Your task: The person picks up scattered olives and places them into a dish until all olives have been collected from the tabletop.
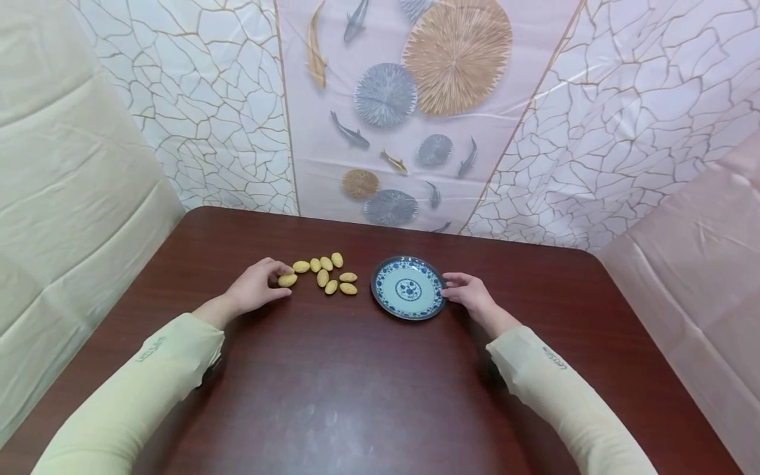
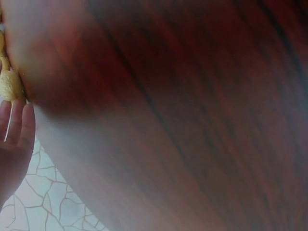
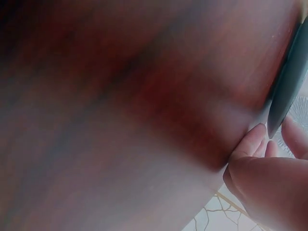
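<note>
On the left, my left hand [image 1: 256,286] is at a yellow oval piece [image 1: 287,280] with a rough-looking skin. Its fingertips touch the piece, with the thumb apart below it. The left wrist view has the fingers fairly straight against the piece [image 2: 10,85] at the left edge. Several more yellow oval pieces [image 1: 322,278] lie loosely grouped to its right. My right hand [image 1: 472,295] holds the right rim of a round blue-and-white plate [image 1: 410,289]. In the right wrist view, the plate's edge [image 3: 288,82] comes between thumb and fingers.
Everything lies on a dark reddish-brown table [image 1: 332,389] with rounded far corners. A patterned cloth wall [image 1: 386,152] stands behind it, and pale padded-looking cloth panels [image 1: 65,198] flank both sides.
</note>
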`<state>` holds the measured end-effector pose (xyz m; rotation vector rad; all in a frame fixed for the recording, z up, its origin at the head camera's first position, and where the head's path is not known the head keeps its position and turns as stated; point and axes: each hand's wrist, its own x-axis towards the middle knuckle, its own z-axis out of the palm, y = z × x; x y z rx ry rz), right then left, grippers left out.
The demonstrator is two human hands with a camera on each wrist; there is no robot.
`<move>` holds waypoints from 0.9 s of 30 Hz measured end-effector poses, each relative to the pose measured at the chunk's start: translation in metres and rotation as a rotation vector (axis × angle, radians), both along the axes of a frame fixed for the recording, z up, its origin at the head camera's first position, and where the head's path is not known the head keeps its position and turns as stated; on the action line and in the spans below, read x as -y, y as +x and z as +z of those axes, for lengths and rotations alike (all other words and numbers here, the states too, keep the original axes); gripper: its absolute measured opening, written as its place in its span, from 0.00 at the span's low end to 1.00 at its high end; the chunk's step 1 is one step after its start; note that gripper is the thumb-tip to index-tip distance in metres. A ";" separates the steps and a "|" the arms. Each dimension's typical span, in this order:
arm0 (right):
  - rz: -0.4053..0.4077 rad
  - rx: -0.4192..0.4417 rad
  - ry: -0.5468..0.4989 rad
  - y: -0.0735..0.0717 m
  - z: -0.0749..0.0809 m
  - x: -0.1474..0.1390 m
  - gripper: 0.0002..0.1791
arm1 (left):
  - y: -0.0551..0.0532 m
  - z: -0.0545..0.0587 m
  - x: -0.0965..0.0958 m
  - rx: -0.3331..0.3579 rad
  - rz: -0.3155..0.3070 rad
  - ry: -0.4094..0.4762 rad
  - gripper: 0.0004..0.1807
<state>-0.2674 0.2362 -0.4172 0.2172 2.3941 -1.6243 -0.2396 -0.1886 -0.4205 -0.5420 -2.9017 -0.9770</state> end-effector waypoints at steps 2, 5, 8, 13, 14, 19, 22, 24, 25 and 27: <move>-0.003 -0.003 -0.002 0.000 0.000 -0.001 0.27 | -0.001 0.000 -0.001 0.002 0.009 -0.001 0.17; -0.013 -0.002 0.002 0.001 0.000 -0.001 0.27 | -0.003 -0.001 -0.003 0.003 0.009 -0.001 0.16; -0.020 0.000 -0.004 0.001 0.001 -0.002 0.27 | -0.005 -0.002 -0.004 0.000 0.008 -0.002 0.16; -0.017 -0.012 -0.031 0.001 0.000 -0.001 0.27 | -0.008 -0.005 -0.003 0.010 0.024 0.003 0.13; -0.015 -0.015 -0.036 0.001 0.000 -0.001 0.27 | -0.008 -0.005 -0.003 0.013 0.026 0.008 0.13; -0.025 -0.008 -0.033 0.000 -0.001 0.000 0.26 | -0.008 -0.006 -0.002 0.030 0.033 0.031 0.12; -0.029 -0.002 -0.027 0.000 -0.001 0.000 0.26 | -0.008 -0.005 -0.002 0.030 0.030 0.047 0.12; -0.027 -0.003 -0.025 0.000 0.000 0.000 0.26 | -0.008 -0.005 -0.003 0.028 0.032 0.064 0.12; -0.026 -0.003 -0.024 0.000 0.000 0.001 0.26 | -0.008 -0.005 -0.003 0.026 0.031 0.076 0.12; -0.031 0.002 -0.019 0.000 0.000 0.001 0.26 | -0.009 -0.004 -0.005 0.021 0.032 0.099 0.13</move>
